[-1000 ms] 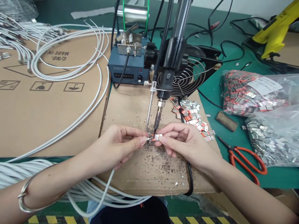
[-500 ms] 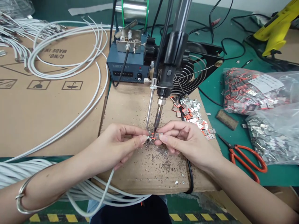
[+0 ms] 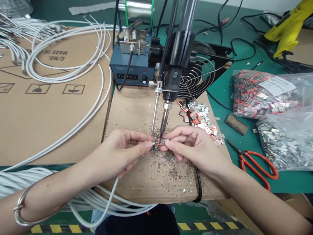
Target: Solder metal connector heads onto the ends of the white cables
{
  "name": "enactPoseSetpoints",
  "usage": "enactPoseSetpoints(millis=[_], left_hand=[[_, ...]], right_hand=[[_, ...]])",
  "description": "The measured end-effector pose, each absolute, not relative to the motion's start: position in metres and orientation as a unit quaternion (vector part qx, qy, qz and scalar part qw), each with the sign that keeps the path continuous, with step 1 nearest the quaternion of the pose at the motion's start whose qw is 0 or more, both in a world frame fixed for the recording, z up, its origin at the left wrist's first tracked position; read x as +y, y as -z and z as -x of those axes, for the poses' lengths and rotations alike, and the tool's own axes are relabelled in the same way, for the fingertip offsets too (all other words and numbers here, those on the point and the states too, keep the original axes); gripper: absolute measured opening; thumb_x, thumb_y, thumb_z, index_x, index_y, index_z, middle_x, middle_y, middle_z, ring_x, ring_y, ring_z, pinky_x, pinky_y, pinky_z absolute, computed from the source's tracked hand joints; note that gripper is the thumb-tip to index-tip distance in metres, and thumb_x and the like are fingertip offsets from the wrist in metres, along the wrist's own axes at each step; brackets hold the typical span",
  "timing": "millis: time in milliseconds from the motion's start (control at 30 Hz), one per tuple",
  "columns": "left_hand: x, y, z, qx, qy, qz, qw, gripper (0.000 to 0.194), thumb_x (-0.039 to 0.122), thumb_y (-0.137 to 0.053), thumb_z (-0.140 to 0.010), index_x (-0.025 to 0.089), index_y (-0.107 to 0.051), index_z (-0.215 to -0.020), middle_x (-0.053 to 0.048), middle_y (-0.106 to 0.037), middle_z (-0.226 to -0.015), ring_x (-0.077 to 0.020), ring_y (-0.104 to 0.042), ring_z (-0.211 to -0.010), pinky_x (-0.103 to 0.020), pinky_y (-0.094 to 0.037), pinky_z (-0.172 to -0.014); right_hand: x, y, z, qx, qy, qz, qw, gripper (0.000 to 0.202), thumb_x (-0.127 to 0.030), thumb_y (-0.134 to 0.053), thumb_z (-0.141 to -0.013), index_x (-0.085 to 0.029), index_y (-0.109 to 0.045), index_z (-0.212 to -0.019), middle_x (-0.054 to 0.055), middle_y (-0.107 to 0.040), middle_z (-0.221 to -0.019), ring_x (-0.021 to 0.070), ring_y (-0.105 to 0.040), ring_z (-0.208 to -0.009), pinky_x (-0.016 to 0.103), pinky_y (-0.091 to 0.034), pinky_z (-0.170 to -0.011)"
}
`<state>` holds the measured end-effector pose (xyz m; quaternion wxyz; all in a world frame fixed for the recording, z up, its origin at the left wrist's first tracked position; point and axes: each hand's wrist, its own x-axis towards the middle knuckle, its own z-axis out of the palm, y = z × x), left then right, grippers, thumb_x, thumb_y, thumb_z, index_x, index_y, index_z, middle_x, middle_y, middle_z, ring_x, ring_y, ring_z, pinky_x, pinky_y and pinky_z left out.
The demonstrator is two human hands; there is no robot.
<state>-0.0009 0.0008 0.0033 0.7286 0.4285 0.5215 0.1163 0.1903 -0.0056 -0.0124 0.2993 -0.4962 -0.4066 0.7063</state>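
Left hand [image 3: 129, 150] pinches the stripped end of a white cable [image 3: 112, 195] between thumb and fingertips; right hand [image 3: 188, 143] pinches a small metal plug [image 3: 165, 141] the same way, other fingers curled. Cable end and plug meet right under the soldering iron [image 3: 174, 73] tip, beside the thin metal tube [image 3: 156, 112], above the debris-strewn cardboard [image 3: 129, 114]; can't tell if the tip touches. Loose plugs [image 3: 201, 119] lie behind the right hand, orange-handled cutters [image 3: 262, 159] farther right.
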Motion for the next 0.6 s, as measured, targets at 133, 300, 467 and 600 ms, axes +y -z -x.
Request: enactPoseSetpoints(millis=[133,300,467,600], left_hand=[[0.0007,-0.0065,0.0005,0.526,-0.121,-0.422,0.729,0.02,0.023,-0.05,-0.089,0.01,-0.06,-0.1,0.012,-0.036,-0.03,-0.0029,-0.028,-0.025,-0.009,-0.022,-0.028],[0.0013,-0.0082,-0.0007,0.525,-0.125,-0.417,0.731,0.016,0.02,-0.05,-0.089,0.01,-0.061,-0.095,0.011,-0.036,-0.029,-0.0029,-0.028,-0.025,-0.009,-0.022,-0.028],[0.0007,-0.0063,-0.0004,0.537,-0.124,-0.414,0.724,0.017,0.021,-0.052,-0.088,0.009,-0.061,-0.096,0.011,-0.036,-0.029,-0.0027,-0.028,-0.025,-0.008,-0.023,-0.028],[0.0001,-0.0011,0.0016,0.518,-0.135,-0.423,0.731,0.02,0.023,-0.052,-0.087,0.009,-0.06,-0.099,0.011,-0.037,-0.029,-0.0031,-0.028,-0.024,-0.009,-0.023,-0.026]], right_hand=[[-0.0061,0.0129,-0.1921,-0.418,-0.704,0.487,0.304,0.018,-0.026,-0.073,-0.071,-0.012,-0.064,-0.078,0.005,-0.071,-0.069,0.0005,-0.047,-0.04,0.011,-0.038,-0.038],[-0.0056,0.0123,-0.1917,-0.424,-0.699,0.487,0.306,0.014,-0.023,-0.072,-0.071,-0.013,-0.065,-0.077,0.004,-0.071,-0.069,0.0007,-0.048,-0.041,0.011,-0.038,-0.038],[-0.0052,0.0127,-0.1894,-0.411,-0.699,0.505,0.296,0.018,-0.025,-0.073,-0.07,-0.011,-0.063,-0.078,0.006,-0.071,-0.069,0.0003,-0.047,-0.04,0.011,-0.038,-0.039],[-0.0058,0.0126,-0.1897,-0.419,-0.699,0.497,0.299,0.018,-0.025,-0.072,-0.071,-0.011,-0.063,-0.078,0.006,-0.071,-0.071,0.0001,-0.046,-0.04,0.011,-0.038,-0.039]])
